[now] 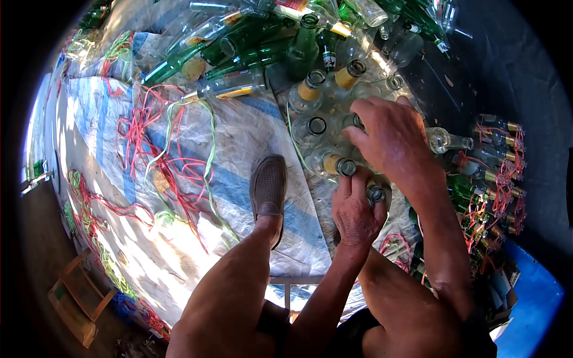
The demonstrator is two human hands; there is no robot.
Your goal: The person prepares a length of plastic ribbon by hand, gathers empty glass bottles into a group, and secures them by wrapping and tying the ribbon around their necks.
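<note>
Head view: right hand (391, 134), fingers round bottle neck (358, 121); left hand (357, 213), fingers round second neck (375, 194); upright bottles (307, 95) beside.

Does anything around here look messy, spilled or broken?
Messy, yes: beyond the standing bottles, a heap of bottles lies jumbled, many on their sides, and red string sprawls in a loose tangle on the striped sheet. I can't make out any spill or breakage.

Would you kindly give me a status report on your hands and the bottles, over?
Left hand at upright bottles; right hand over another bottle; grips unclear. Loose red straps off to the left.
</note>
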